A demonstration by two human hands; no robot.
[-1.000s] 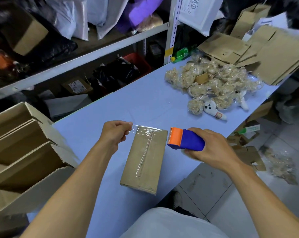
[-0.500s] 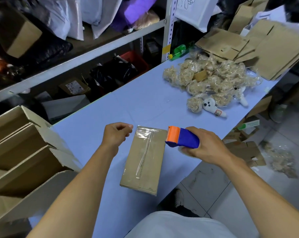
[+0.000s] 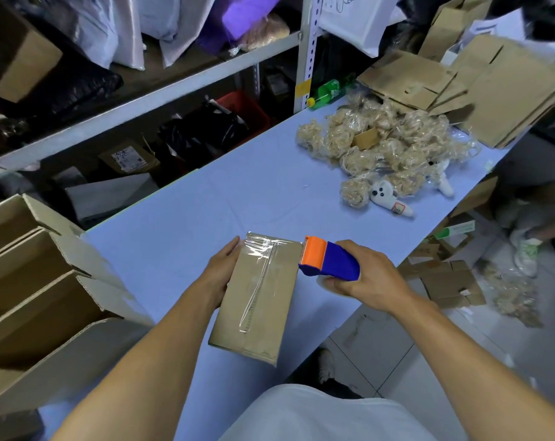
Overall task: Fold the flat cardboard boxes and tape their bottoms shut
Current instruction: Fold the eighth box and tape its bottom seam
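Note:
A folded brown cardboard box (image 3: 257, 300) lies bottom up on the light blue table (image 3: 238, 192), near its front edge. Clear tape runs along its centre seam and across its far end. My left hand (image 3: 220, 272) lies flat against the box's left side, fingers stretched along it. My right hand (image 3: 365, 275) grips a blue and orange tape dispenser (image 3: 327, 261), whose orange head touches the box's far right corner. Flat cardboard boxes (image 3: 480, 84) are stacked at the table's far right end.
Several open folded boxes (image 3: 40, 281) stand at the left. A heap of bagged beige plush items (image 3: 381, 148) and a white plush toy (image 3: 387, 198) lie mid-right on the table. A green bottle (image 3: 328, 90) sits by the shelf post. Cardboard scraps (image 3: 445, 281) litter the floor at right.
My left hand let go of the stretched tape end, pressed it down on the box's far end, then moved to the box's left side. The dispenser came closer to the box.

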